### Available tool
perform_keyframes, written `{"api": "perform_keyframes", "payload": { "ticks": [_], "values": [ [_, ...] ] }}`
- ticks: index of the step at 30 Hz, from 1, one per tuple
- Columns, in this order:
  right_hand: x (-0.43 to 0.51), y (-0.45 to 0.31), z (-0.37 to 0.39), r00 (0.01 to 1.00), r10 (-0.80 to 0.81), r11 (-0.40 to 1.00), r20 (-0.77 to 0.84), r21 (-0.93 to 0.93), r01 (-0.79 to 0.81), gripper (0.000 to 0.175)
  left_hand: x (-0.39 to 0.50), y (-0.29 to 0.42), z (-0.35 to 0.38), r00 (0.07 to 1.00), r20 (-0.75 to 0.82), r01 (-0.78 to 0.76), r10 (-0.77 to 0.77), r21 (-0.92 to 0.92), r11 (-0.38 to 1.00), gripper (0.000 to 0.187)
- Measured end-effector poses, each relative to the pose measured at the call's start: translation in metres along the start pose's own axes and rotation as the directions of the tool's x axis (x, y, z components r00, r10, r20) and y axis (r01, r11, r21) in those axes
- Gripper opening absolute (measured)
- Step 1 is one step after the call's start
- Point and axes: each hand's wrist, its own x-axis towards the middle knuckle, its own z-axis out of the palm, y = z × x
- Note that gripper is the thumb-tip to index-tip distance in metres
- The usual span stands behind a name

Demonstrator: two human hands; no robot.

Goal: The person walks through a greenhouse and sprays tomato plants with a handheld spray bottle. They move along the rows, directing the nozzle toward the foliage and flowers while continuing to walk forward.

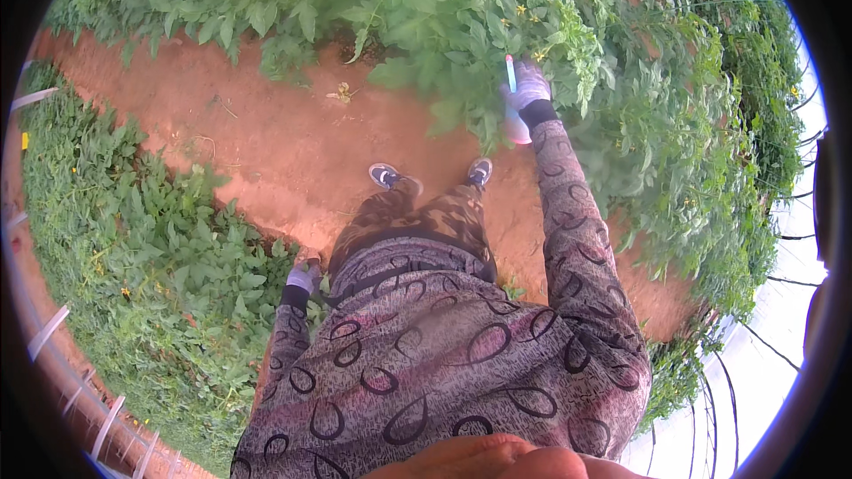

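My right hand (530,83), in a light glove, reaches forward to the edge of leafy tomato plants (459,20). It is closed around a small bottle (518,129) with a pinkish lower part. A pale blue stem with a red tip (510,73) rises beside my fingers. Yellow flowers (539,56) hang close to this hand. My left hand (305,275), also gloved, hangs low by my hip, near the plants on the left. Its fingers are too small and partly hidden to judge.
Reddish bare soil (266,126) forms a path under my shoes (384,175). Another row of plants (166,266) grows along the left side. Pale strips (48,332) stand at the far left rim. White greenhouse film (765,346) with dark curved lines is at the right.
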Motion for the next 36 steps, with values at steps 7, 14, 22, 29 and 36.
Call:
{"api": "perform_keyframes", "payload": {
  "ticks": [7,14,22,29,36],
  "values": [
    [-0.01,0.008,-0.005,0.99,-0.14,0.987,0.015,-0.076,0.14,0.076,-0.048,0.076,0.015,1.0,-0.012,-0.001,0.008,0.508,0.861,0.063],
    [-0.037,0.039,0.003,0.984,-0.175,0.978,-0.016,-0.121,0.172,0.069,-0.111,0.152,0.04,0.998,0.041,-0.062,0.051,0.351,0.934,0.034],
    [-0.054,0.036,-0.006,0.989,-0.112,0.982,0.094,-0.142,0.124,0.07,-0.096,0.131,0.035,0.996,0.068,-0.077,0.055,0.393,0.916,0.034],
    [-0.058,0.017,-0.007,0.988,-0.143,0.974,0.057,-0.167,0.15,0.073,-0.06,0.103,0.021,0.987,0.106,-0.158,0.122,0.472,0.867,0.036],
    [-0.07,0.001,0.003,0.981,-0.19,0.978,-0.036,-0.1,0.186,0.073,-0.015,0.05,0.006,0.988,0.151,-0.014,0.025,-0.072,0.997,0.037]
  ]
}}
